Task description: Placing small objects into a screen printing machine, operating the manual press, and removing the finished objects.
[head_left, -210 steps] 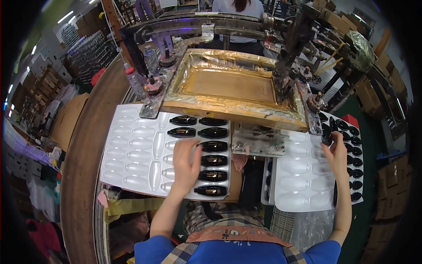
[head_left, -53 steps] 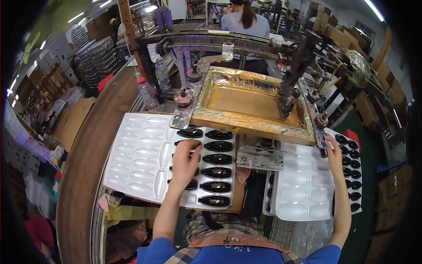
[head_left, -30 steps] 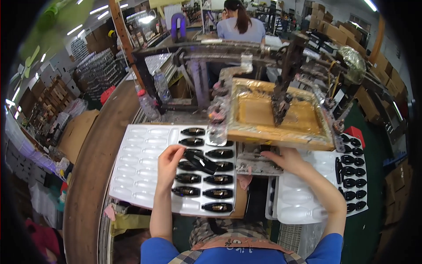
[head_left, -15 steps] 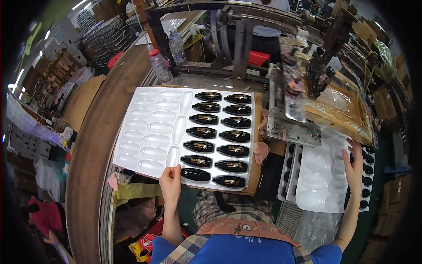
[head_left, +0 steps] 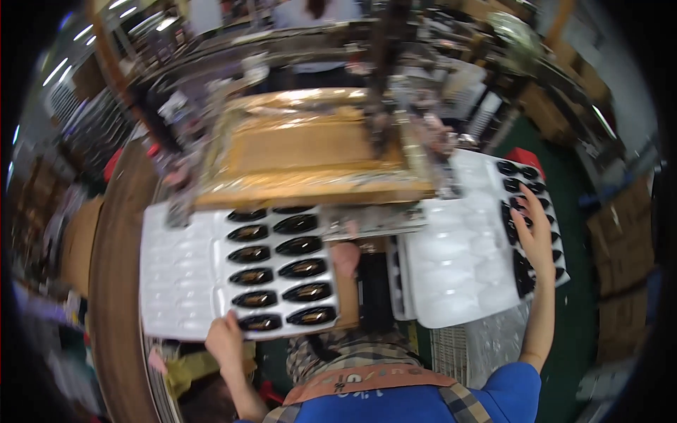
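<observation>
Table (head_left: 121, 275): brown, running down the left side of the frame. Screen frame (head_left: 303, 144): wood-edged, amber-coloured, upper centre, overhanging the upper edge of the left tray (head_left: 176, 275). The left tray is white and moulded, lying at lower left centre; the right tray (head_left: 451, 264), also white, lies right of centre. A metal platform (head_left: 377, 220) sits between them, under the front edge of the screen frame.

Right hand (head_left: 537, 233): right side of the frame, over the right black pieces (head_left: 508, 168). Thumb and fingers are spread apart; blur hides whether they touch a piece. Left hand (head_left: 227, 342): lower left centre, at the near edge of the left tray, just beside the lowest left black pieces (head_left: 303, 268). Its fingers are bunched together; whether they grip anything cannot be told.

Smallest items: the black pieces, glossy, elongated ovals. Those at left lie in two columns, some bearing gold marks; those at right stand in rows along the frame's right side.

Handling (judged): light, stiff and slippery, with a finish liable to scuff. Take hold at the narrow end or side edges, between thumb and fingertips; keep off the marked face.
</observation>
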`<state>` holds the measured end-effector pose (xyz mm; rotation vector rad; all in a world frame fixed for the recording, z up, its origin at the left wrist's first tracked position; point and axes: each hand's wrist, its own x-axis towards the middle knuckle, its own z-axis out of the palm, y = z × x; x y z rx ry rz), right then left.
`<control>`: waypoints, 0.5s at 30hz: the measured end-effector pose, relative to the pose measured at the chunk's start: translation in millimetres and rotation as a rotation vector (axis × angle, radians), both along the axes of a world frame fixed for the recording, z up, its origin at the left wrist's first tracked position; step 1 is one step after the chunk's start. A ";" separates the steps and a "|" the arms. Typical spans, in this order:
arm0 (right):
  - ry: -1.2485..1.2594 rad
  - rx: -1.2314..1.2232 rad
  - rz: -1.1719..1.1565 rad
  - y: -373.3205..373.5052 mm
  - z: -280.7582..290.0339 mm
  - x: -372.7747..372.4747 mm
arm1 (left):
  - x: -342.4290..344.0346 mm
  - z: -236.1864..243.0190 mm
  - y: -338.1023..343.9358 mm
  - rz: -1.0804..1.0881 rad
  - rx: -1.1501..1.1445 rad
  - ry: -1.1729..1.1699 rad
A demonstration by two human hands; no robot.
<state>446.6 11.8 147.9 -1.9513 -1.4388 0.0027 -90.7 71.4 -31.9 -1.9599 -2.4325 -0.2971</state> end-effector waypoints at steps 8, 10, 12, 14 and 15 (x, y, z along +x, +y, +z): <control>-0.335 -0.328 -0.269 -12.6 -31.7 34.9 | 48.4 79.4 54.0 -0.339 0.388 -0.564; -0.339 -0.308 -0.288 -17.5 -38.8 45.4 | 92.6 101.7 86.0 -0.619 0.553 -0.663; -0.190 -0.258 -0.288 -18.5 -32.7 39.9 | 140.7 126.5 110.7 -0.740 0.495 -0.751; -0.005 -0.066 -0.178 -14.2 -26.4 28.7 | 156.5 115.1 139.8 -0.860 0.358 -0.586; 0.170 -0.073 -0.090 -2.6 -11.2 6.3 | 161.9 114.8 155.9 -1.050 0.349 -0.578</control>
